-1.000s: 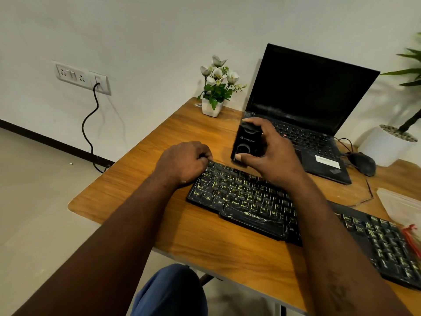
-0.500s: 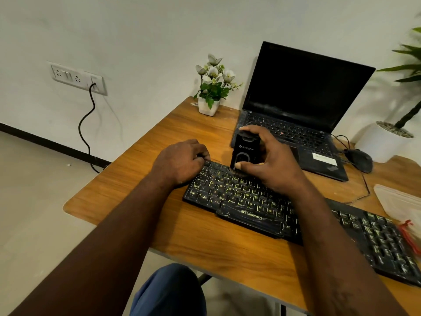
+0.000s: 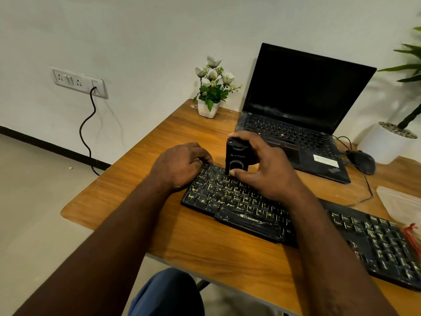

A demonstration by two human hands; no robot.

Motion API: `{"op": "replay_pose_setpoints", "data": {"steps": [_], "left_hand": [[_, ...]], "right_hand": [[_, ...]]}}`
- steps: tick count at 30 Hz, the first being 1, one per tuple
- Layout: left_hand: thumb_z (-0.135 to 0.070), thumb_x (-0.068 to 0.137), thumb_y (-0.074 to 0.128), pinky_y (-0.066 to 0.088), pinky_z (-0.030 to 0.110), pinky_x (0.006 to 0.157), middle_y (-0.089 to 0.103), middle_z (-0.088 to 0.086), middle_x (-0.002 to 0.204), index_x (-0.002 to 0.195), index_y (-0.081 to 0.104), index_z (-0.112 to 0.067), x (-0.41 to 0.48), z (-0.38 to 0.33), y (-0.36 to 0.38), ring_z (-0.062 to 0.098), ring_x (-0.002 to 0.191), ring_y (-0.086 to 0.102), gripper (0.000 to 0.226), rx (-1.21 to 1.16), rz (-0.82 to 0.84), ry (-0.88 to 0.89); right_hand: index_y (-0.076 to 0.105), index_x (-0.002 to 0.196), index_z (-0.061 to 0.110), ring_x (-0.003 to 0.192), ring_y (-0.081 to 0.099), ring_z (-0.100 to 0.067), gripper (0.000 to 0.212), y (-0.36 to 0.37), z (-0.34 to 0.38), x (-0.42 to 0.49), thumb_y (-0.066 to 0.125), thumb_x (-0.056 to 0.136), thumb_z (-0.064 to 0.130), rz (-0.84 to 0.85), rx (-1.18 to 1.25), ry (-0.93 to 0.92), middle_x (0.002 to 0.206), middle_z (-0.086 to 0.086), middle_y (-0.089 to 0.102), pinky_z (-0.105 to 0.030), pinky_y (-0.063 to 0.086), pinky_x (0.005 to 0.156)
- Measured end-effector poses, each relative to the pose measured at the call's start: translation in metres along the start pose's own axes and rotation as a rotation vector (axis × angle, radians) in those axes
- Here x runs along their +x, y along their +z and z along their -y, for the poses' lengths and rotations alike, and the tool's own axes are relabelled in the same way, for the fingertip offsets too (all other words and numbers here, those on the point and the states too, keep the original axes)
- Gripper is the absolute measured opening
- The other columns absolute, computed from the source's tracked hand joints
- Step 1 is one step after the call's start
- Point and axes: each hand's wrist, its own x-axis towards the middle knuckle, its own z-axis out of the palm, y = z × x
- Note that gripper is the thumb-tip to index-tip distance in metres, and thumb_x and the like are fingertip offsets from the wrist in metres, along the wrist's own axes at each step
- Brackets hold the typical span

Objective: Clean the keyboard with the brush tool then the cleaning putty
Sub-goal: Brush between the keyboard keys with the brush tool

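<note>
Keyboard lies slantwise on the wooden surface in the head view, running from the middle of the picture down toward four o'clock. Both hands work at its left end.

The left hand sits at the keyboard's ten o'clock corner with its fingers curled over the far edge. The fingertips are hidden, so it only appears to grip that edge, most likely to keep the keyboard from sliding.

The right hand pinches the brush tool, a black block held upright, with the thumb at its lower end and the fingers over its top. The tool's underside meets the top rows of keys, though no bristles show. Holding it upright likely drives it straight down into the gaps between keys.

By my reading, brushing is under way at the left end, most of the keys are yet to be covered, and the putty step has not begun.

At one o'clock from the keyboard stands an open laptop with a dark screen, and a mouse sits at its three o'clock. A small flower pot stands at twelve o'clock from the left hand. A clear plastic bag lies at the three o'clock edge.
</note>
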Motion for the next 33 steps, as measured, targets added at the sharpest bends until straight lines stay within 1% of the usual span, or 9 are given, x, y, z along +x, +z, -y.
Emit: {"op": "replay_pose_setpoints", "data": {"steps": [3,6,8,12,16,19,23,28,33], "left_hand": [[-0.033,0.088,0.042,0.043,0.033,0.075,0.063,-0.016,0.107,0.105,0.074,-0.038,0.0,0.001,0.0,0.009,0.096,0.058,0.036,-0.004,0.008,0.003],[-0.032,0.087,0.042,0.043,0.032,0.074,0.065,-0.015,0.106,0.104,0.074,-0.037,0.0,0.0,0.001,0.01,0.094,0.059,0.037,-0.008,0.005,-0.005],[-0.032,0.085,0.041,0.045,0.032,0.075,0.065,-0.015,0.105,0.103,0.074,-0.037,0.0,-0.001,0.001,0.01,0.093,0.06,0.037,-0.008,-0.001,-0.013],[-0.031,0.085,0.042,0.042,0.032,0.073,0.064,-0.015,0.102,0.103,0.074,-0.035,-0.001,-0.003,0.0,0.01,0.092,0.059,0.037,-0.011,0.005,-0.015],[-0.027,0.091,0.048,0.04,0.031,0.072,0.065,-0.014,0.104,0.106,0.074,-0.034,-0.001,-0.001,0.0,0.01,0.093,0.06,0.031,-0.009,0.001,-0.01],[-0.018,0.097,0.054,0.041,0.032,0.073,0.065,-0.012,0.104,0.107,0.074,-0.032,-0.002,-0.001,-0.001,0.011,0.093,0.059,0.027,-0.002,-0.001,-0.006],[-0.02,0.094,0.053,0.042,0.032,0.073,0.064,-0.013,0.103,0.105,0.074,-0.034,-0.002,-0.001,0.0,0.011,0.093,0.06,0.028,-0.007,-0.007,-0.006],[-0.017,0.096,0.054,0.038,0.031,0.071,0.064,-0.013,0.103,0.104,0.073,-0.034,-0.002,-0.002,0.0,0.01,0.093,0.059,0.027,-0.019,0.005,-0.012],[-0.019,0.095,0.054,0.041,0.033,0.074,0.064,-0.012,0.105,0.106,0.073,-0.036,-0.001,-0.003,-0.001,0.012,0.094,0.058,0.028,0.009,-0.009,-0.007]], "right_hand": [[0.04,0.142,0.055,0.108,0.065,-0.01,0.087,-0.014,-0.006,-0.005,0.086,0.08,0.015,0.032,-0.049,0.027,0.128,0.006,0.064,-0.021,0.058,0.078],[0.041,0.139,0.058,0.11,0.066,-0.012,0.087,-0.035,-0.019,-0.014,0.087,0.079,0.015,0.049,-0.039,0.1,0.126,0.008,0.064,-0.032,0.062,0.082],[0.042,0.137,0.059,0.11,0.066,-0.012,0.086,-0.039,-0.02,-0.019,0.087,0.079,0.015,0.016,-0.042,0.109,0.124,0.01,0.064,-0.035,0.063,0.084],[0.043,0.141,0.053,0.108,0.067,-0.008,0.083,-0.023,-0.013,-0.014,0.088,0.079,0.02,-0.076,0.026,0.047,0.122,0.014,0.064,-0.032,0.061,0.087],[0.04,0.144,0.052,0.111,0.067,-0.012,0.085,-0.006,-0.003,-0.007,0.087,0.081,0.018,-0.018,-0.001,-0.026,0.128,0.006,0.065,-0.034,0.063,0.086],[0.039,0.143,0.056,0.112,0.066,-0.012,0.087,-0.016,-0.008,-0.013,0.086,0.081,0.016,0.034,-0.03,0.007,0.129,0.006,0.064,-0.035,0.063,0.084],[0.041,0.14,0.058,0.111,0.065,-0.01,0.088,-0.035,-0.017,-0.02,0.086,0.079,0.013,0.046,-0.036,0.06,0.12,0.015,0.061,-0.035,0.063,0.085],[0.036,0.142,0.062,0.107,0.068,-0.014,0.089,-0.014,-0.005,-0.009,0.086,0.081,0.022,0.05,-0.128,-0.013,0.129,0.003,0.066,-0.039,0.062,0.087],[0.036,0.145,0.055,0.107,0.068,-0.012,0.085,0.007,0.013,0.004,0.086,0.082,0.026,0.019,-0.154,-0.109,0.125,0.004,0.069,-0.036,0.06,0.088]]}}
